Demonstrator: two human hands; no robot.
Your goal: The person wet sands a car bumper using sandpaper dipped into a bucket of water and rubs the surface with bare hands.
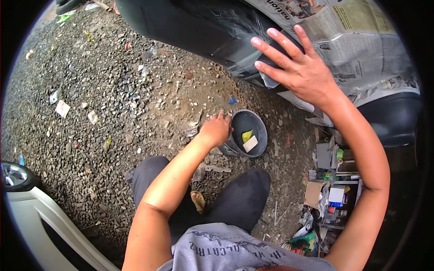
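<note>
My left hand is at the left rim of a dark bucket, its fingers bent over the edge; what they grip, if anything, is hidden. Inside the bucket lie a yellow piece and a pale rectangular block. Higher up and to the right, my right hand is spread out in front of a dark car panel with whitish smears. A pale grey piece shows just under the palm side of that hand.
Newspaper sheets cover the car body at the upper right. A shelf with boxes and bottles stands at the lower right. A white car with a wheel is at the lower left. Gravel with litter covers the ground.
</note>
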